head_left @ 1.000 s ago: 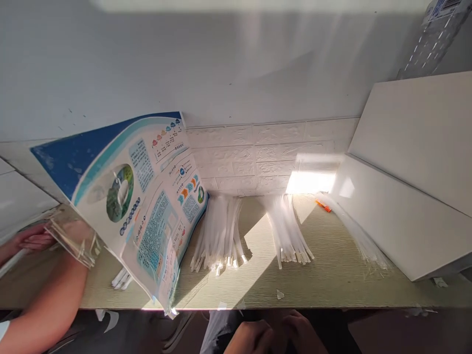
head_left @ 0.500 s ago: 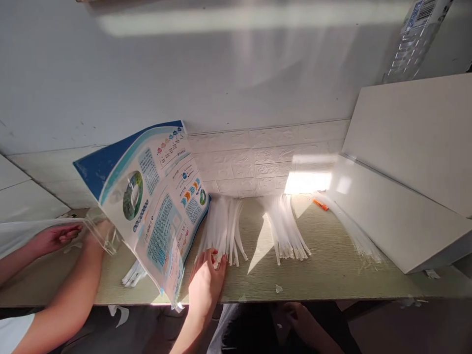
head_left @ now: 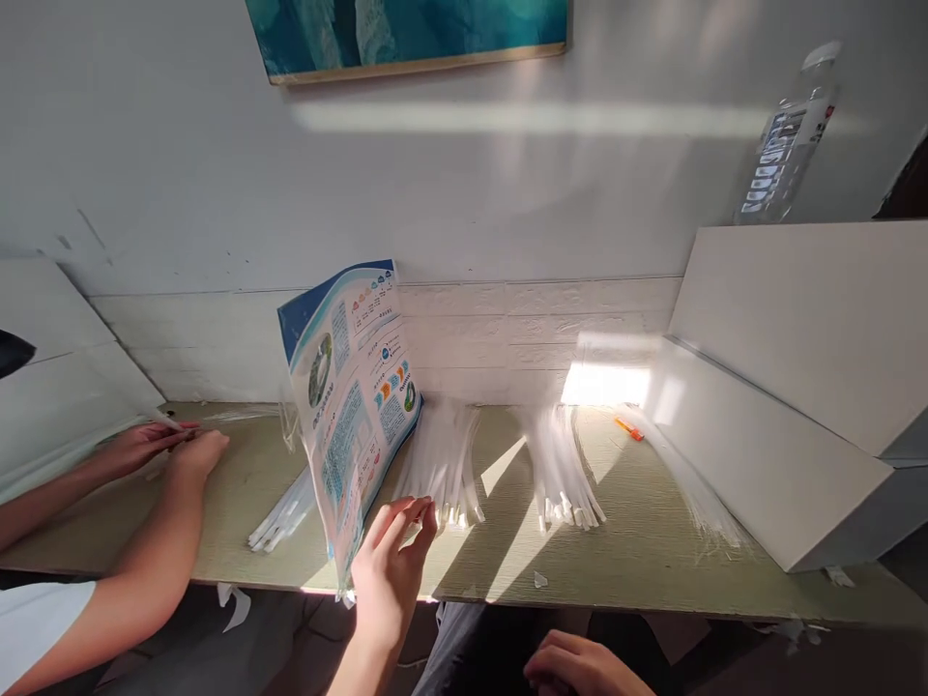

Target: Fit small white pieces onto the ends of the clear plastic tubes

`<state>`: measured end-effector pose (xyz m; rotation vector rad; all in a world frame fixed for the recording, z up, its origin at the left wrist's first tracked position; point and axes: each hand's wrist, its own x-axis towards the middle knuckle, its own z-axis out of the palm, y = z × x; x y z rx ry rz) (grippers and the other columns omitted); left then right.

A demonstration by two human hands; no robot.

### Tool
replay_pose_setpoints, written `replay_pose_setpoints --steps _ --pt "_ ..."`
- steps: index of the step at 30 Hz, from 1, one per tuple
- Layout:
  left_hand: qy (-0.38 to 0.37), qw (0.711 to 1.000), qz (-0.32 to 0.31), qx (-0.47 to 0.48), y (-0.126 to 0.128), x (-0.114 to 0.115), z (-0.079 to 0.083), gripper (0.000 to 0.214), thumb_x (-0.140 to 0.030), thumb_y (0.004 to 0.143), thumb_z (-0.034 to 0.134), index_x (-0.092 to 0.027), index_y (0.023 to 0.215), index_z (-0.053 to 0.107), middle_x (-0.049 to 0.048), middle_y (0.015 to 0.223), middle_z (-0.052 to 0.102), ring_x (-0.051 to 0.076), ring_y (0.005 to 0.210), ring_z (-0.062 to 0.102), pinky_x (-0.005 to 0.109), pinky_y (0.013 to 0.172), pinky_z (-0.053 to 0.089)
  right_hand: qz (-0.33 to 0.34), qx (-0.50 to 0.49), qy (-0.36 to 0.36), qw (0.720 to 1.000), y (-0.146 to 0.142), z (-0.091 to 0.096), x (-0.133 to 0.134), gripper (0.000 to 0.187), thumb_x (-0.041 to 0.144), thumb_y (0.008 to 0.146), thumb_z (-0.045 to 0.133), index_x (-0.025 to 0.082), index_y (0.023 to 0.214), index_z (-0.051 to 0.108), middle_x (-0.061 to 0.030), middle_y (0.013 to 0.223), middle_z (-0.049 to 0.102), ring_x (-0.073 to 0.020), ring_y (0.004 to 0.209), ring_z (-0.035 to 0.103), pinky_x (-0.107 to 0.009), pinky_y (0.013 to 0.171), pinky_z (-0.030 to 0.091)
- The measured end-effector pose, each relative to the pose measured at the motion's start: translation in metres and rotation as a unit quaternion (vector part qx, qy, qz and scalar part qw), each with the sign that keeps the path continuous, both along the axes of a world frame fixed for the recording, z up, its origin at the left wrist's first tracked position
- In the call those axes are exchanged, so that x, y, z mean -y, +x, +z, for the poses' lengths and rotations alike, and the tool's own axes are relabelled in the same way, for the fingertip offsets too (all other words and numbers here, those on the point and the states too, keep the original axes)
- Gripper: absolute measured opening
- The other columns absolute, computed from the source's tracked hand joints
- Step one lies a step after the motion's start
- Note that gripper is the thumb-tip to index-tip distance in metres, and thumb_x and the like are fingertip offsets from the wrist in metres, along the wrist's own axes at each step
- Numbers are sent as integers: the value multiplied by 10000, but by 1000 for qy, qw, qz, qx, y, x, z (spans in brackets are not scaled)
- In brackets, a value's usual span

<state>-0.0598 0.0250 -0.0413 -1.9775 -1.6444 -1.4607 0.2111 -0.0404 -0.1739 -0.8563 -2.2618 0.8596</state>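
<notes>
My left hand (head_left: pixel 395 551) is just in front of the left bundle of thin white translucent strips (head_left: pixel 439 464) on the bench. Its fingers are bent towards the thumb in a pinch, and whatever lies between them is too small or hidden to make out. Beside it stands a printed plastic sheet or bag (head_left: pixel 355 416), blue and white, upright and curved. Low in the view, over my lap, my right hand (head_left: pixel 580 667) has its fingers curled in, their tips hidden. A second strip bundle (head_left: pixel 562 474) lies to the right of the first.
At left, a co-worker's hands (head_left: pixel 174 449) hold a thin strip. More strips (head_left: pixel 282 517) lie behind the printed sheet. To the right are an orange cutter-like tool (head_left: pixel 628 429), fine clear strands (head_left: pixel 696 493), white boxes (head_left: pixel 783 425) and a plastic bottle (head_left: pixel 787 145).
The view has tilted up, showing a wall picture. My left hand has drawn slightly back from the strip ends. My right hand shows more clearly. The co-worker's hands have come together, clear of the sheet.
</notes>
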Motion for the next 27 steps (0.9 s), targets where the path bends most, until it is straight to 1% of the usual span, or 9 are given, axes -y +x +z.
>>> replay_pose_setpoints --steps 3,5,7,9,11,13,17,22,27 --pt "143 986 -78 22 19 11 27 128 -124 846 726 -198 951 718 20 910 706 142 798 681 262 803 550 -57 -4 187 981 4 114 -12 356 107 953 531 233 1276 612 -55 1123 695 -171 1006 664 -287 931 532" --pt "147 977 -137 75 35 14 42 177 -94 830 737 -196 973 717 34 922 701 162 821 680 280 772 564 -102 -10 325 940 5 178 -27 430 47 946 512 198 1345 567 -86 1233 662 -200 1179 606 -340 1044 493" --pt "101 966 -188 146 51 10 54 131 -134 848 733 -194 964 734 53 933 701 182 844 674 289 731 569 -118 12 459 880 3 219 -51 480 36 947 524 175 1406 529 -97 1347 614 -233 1342 502 -406 1150 415" --pt "47 953 -211 211 66 -2 60 59 -209 857 741 -188 910 756 60 912 705 185 830 662 281 697 563 -136 57 509 848 -1 236 -81 463 128 984 551 133 1443 492 -118 1425 559 -261 1397 437 -455 1188 365" --pt "-4 937 -227 265 78 -21 59 121 -295 845 760 -175 861 766 66 893 706 183 812 652 275 691 564 -126 79 520 841 -3 235 -113 364 189 1013 524 133 1371 550 -106 1300 629 -249 1283 523 -431 1117 427" --pt "-61 924 -241 291 88 -46 53 218 -376 849 750 -160 873 766 79 903 701 190 824 652 283 715 571 -156 118 493 848 0 222 -142 201 166 1014 497 207 1128 658 -47 984 677 -200 989 620 -357 888 514" --pt "-135 930 -279 199 102 -104 40 341 -478 913 649 -157 947 761 88 918 698 198 855 667 305 777 571 -199 182 458 847 20 185 -189 186 104 971 507 224 894 626 -22 834 643 -177 769 601 -313 639 416" --pt "-154 933 -316 80 115 -152 28 281 -465 894 674 -205 912 779 61 897 703 187 786 647 299 760 537 -234 181 443 846 45 138 -230 237 29 917 471 228 876 594 -23 809 635 -177 702 591 -326 590 330" --pt "-163 932 -322 -25 117 -165 5 346 -414 1012 482 -241 965 778 63 953 719 202 875 667 291 820 525 -258 163 454 837 49 103 -244 170 74 878 567 226 803 568 -13 734 588 -192 709 563 -323 626 366"
